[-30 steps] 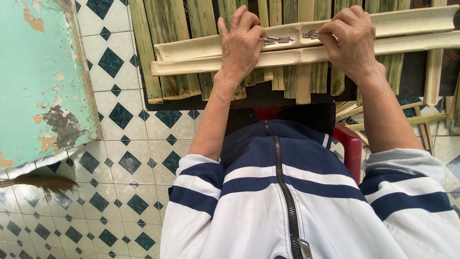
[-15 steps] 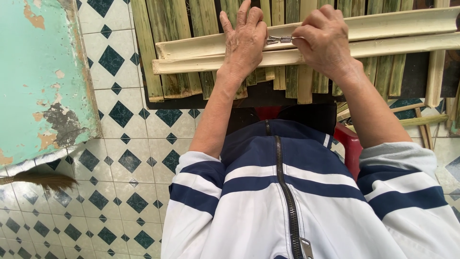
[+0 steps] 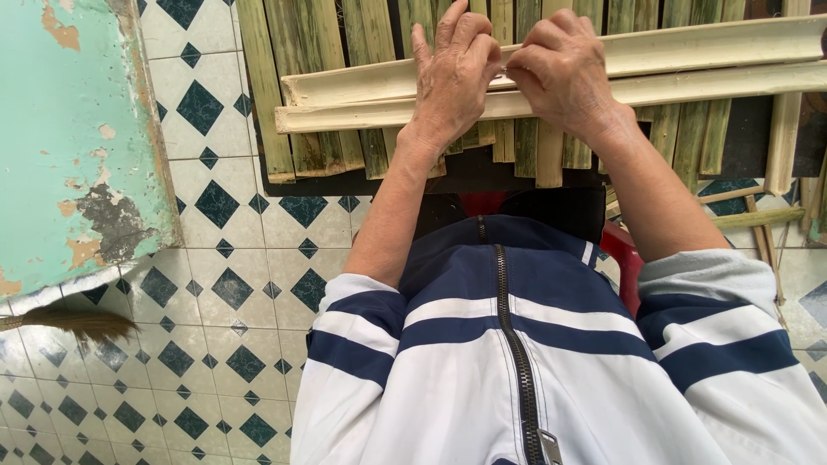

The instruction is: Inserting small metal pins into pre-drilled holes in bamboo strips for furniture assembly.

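Tiled floor point(image 3: 233, 258) | left hand point(image 3: 452, 73), right hand point(image 3: 564, 73) touching on pale split stalks point(image 3: 345, 99)

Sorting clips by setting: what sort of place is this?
Probably a home craft workspace: split bamboo slats laid side by side, a patterned tile floor, a peeling green wall.

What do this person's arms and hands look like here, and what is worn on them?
Both hands, left hand and right hand, are bare: no gloves, rings or watch visible. Forearms are bare too. The white jacket sleeves with navy bands are pushed up to the elbows; the right one shows a grey cuff.
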